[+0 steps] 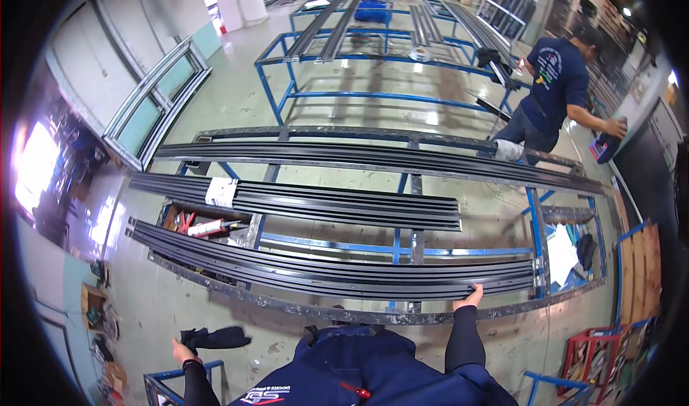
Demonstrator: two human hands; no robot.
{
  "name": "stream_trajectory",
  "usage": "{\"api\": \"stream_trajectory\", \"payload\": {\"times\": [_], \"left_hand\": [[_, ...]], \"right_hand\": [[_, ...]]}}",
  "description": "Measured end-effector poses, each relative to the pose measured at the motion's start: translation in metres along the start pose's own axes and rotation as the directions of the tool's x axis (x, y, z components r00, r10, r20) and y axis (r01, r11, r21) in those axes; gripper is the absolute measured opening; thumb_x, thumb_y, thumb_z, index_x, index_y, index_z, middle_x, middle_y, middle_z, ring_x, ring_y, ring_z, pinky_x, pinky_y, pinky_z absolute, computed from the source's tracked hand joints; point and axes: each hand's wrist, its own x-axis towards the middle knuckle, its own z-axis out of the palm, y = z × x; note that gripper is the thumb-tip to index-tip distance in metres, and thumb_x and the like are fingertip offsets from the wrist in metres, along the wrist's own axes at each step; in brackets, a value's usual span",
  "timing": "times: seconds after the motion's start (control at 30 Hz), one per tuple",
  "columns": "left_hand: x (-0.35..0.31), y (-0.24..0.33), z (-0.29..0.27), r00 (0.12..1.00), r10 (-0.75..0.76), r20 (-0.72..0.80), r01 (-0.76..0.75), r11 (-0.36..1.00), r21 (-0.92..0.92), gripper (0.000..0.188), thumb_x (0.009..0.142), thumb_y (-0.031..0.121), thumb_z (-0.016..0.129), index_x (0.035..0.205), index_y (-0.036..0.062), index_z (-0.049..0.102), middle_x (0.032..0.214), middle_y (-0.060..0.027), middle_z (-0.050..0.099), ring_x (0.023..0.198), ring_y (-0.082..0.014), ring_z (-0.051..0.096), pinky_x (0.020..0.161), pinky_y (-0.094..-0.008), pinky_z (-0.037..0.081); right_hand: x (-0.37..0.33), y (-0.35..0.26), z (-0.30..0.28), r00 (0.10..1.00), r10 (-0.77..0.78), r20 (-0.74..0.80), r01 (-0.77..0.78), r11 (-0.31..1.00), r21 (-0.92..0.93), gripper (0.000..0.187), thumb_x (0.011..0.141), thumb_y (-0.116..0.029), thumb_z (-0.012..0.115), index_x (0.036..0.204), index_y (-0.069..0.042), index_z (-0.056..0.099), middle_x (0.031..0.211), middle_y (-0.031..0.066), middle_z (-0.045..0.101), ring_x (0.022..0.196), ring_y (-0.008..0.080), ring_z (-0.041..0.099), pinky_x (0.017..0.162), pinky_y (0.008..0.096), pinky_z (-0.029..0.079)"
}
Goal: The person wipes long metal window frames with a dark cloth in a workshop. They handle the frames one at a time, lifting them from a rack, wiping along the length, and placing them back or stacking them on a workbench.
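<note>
My left hand (182,351), out to the lower left, is closed on one end of a dark cloth (217,337) that hangs off to the right. My right hand (469,297) grips the near edge of a long black grooved metal profile (337,277), its thumb on top near the right end. That profile lies across a blue steel frame bench (301,310). Beyond it rests a shorter black profile (344,203) with a white paper label (222,191). Farther back is another long black profile (380,160).
A box (251,218) holding a sealant tube (208,228) sits under the profiles at left. A co-worker (552,83) stands at the far right, holding a dark object. Behind are blue racks (373,96) with more profiles. A wooden pallet (637,273) and red rack (585,356) stand right.
</note>
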Motion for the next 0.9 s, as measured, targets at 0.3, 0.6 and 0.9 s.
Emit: {"api": "stream_trajectory", "payload": {"times": [0.3, 0.6, 0.9], "left_hand": [[-0.094, 0.079, 0.162, 0.823, 0.442, 0.356, -0.507, 0.855, 0.111, 0.046, 0.103, 0.039, 0.053, 0.07, 0.0074, 0.052, 0.066, 0.0032, 0.045, 0.062, -0.0104, 0.042, 0.059, -0.0304, 0.035], [-0.253, 0.083, 0.297, 0.477, 0.356, 0.804, -0.575, 0.818, -0.021, 0.041, 0.104, 0.033, 0.055, 0.071, 0.0081, 0.054, 0.071, 0.005, 0.047, 0.067, -0.0061, 0.038, 0.062, -0.0258, 0.033], [-0.429, 0.013, 0.341, -0.106, 0.024, 0.994, -0.504, 0.86, -0.074, 0.027, 0.099, 0.02, 0.063, 0.08, 0.0019, 0.065, 0.075, 0.0031, 0.058, 0.074, -0.0053, 0.047, 0.067, -0.0236, 0.038]], "right_hand": [[0.01, -0.009, -0.02, 0.985, -0.147, -0.088, 0.136, 0.983, -0.125, 0.038, 0.083, -0.026, 0.065, 0.117, -0.011, 0.059, 0.115, 0.0066, 0.062, 0.103, 0.0243, 0.061, 0.09, 0.0483, 0.048], [-0.058, 0.004, 0.026, 0.691, -0.616, -0.377, 0.185, 0.655, -0.732, 0.074, 0.076, -0.025, 0.076, 0.132, 0.007, 0.042, 0.126, 0.0287, 0.058, 0.116, 0.0383, 0.059, 0.1, 0.041, 0.045], [-0.117, 0.043, -0.035, 0.659, -0.743, -0.117, 0.39, 0.471, -0.792, 0.034, 0.079, -0.016, 0.071, 0.108, 0.001, 0.063, 0.095, 0.0132, 0.07, 0.089, 0.0237, 0.068, 0.084, 0.036, 0.053]]}}
